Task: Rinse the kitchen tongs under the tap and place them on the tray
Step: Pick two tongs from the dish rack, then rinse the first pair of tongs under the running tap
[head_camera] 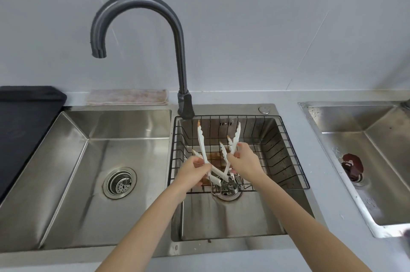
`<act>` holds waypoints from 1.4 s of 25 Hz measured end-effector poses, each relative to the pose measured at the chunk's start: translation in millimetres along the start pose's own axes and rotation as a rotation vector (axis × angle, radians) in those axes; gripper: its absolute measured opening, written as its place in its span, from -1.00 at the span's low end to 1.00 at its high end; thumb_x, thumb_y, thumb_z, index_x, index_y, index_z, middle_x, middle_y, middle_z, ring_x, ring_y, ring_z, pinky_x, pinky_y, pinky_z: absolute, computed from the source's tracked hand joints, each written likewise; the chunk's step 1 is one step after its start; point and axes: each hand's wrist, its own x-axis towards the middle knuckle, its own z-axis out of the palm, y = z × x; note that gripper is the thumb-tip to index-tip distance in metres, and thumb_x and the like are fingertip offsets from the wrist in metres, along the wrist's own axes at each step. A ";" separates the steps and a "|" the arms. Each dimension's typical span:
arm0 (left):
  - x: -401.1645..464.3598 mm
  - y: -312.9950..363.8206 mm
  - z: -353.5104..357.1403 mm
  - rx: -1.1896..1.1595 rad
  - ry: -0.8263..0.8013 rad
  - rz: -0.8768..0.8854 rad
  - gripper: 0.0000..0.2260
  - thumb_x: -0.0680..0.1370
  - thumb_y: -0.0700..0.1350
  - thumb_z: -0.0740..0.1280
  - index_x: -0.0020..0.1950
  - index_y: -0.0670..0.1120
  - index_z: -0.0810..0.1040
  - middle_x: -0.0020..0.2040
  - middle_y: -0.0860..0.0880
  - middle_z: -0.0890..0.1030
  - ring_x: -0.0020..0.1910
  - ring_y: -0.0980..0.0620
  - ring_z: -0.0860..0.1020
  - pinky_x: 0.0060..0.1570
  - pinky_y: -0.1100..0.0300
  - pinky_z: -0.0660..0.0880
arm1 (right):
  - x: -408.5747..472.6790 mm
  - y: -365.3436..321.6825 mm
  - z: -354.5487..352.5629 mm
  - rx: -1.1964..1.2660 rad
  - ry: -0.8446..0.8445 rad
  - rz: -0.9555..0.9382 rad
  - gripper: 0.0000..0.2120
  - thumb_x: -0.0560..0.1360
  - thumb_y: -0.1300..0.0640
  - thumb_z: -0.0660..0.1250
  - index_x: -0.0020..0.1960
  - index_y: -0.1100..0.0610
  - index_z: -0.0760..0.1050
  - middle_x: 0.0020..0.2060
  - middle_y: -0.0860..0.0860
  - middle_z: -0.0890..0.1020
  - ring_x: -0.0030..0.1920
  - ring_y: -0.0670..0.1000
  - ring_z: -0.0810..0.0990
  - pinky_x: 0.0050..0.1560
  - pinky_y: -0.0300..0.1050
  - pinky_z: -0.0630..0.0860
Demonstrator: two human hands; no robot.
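While the stainless double sink [88, 143] lies dry beneath the dark curved tap [142, 5], both hands should carry leftward: left hand [195, 171] and right hand [241, 160] each clamp white plastic tongs [203, 145] over the black wire basket [288, 156].

black tray [26, 129] cut off at the left edge.

Even, diffuse lighting; soft glare is seen on the steel sink [73, 138]; edges are bowed by wide-angle distortion.
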 end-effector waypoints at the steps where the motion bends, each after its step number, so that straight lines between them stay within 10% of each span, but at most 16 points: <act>1: -4.3 -1.4 -7.3 -0.033 0.006 0.004 -0.81 0.52 -0.13 0.27 0.12 -0.11 0.45 -0.06 -0.03 0.54 -0.19 0.10 0.53 -0.20 0.22 0.47 | -3.5 -5.8 5.2 0.005 0.006 -0.019 -0.51 0.53 0.18 0.22 0.43 0.19 0.19 -0.06 0.04 0.52 -0.21 0.02 0.59 -0.16 -0.12 0.62; 13: -41.5 -34.0 -127.1 -0.245 0.177 0.075 -0.80 0.54 -0.06 0.29 0.13 -0.04 0.39 -0.15 -0.05 0.54 -0.28 0.09 0.52 -0.24 0.21 0.54 | -38.0 -88.5 102.9 0.071 -0.029 -0.216 -0.45 0.49 0.12 0.32 0.43 0.12 0.23 -0.23 -0.13 0.44 -0.22 -0.04 0.54 0.03 0.04 0.59; 17: -36.9 -49.1 -163.2 -0.337 0.226 0.047 -0.84 0.53 -0.07 0.30 0.06 -0.09 0.47 -0.19 -0.04 0.56 -0.31 0.06 0.53 -0.23 0.20 0.56 | -46.2 -107.7 134.7 0.035 -0.022 -0.257 -0.46 0.50 0.13 0.30 0.43 0.09 0.22 -0.22 -0.14 0.46 -0.35 -0.18 0.49 -0.21 -0.25 0.53; 22: -27.4 -58.1 -198.6 -0.380 0.212 0.035 -0.94 0.55 -0.14 0.28 -0.12 -0.08 0.47 -0.20 -0.07 0.55 -0.30 0.02 0.55 -0.48 0.28 0.54 | -45.7 -124.6 165.0 0.055 -0.014 -0.271 -0.45 0.49 0.13 0.32 0.43 0.06 0.23 -0.11 -0.06 0.48 -0.17 -0.06 0.53 0.05 0.00 0.58; 31: -0.8 -53.8 -233.6 -0.346 0.128 0.040 -0.89 0.55 -0.20 0.26 -0.14 -0.10 0.55 -0.20 -0.10 0.57 -0.15 -0.08 0.58 -0.33 0.22 0.62 | -20.5 -137.1 187.7 0.059 0.008 -0.185 -0.46 0.49 0.14 0.32 0.42 0.10 0.23 -0.12 -0.09 0.50 -0.22 -0.15 0.51 -0.23 -0.23 0.56; 35: 10.2 -51.5 -237.3 -0.341 0.117 0.041 -0.85 0.54 -0.22 0.27 -0.21 -0.06 0.55 -0.17 -0.12 0.54 -0.12 -0.08 0.57 -0.45 0.30 0.57 | -5.7 -134.6 178.4 0.092 0.024 -0.126 -0.53 0.51 0.11 0.29 0.39 0.12 0.30 -0.11 -0.07 0.55 -0.08 0.01 0.61 -0.01 -0.04 0.61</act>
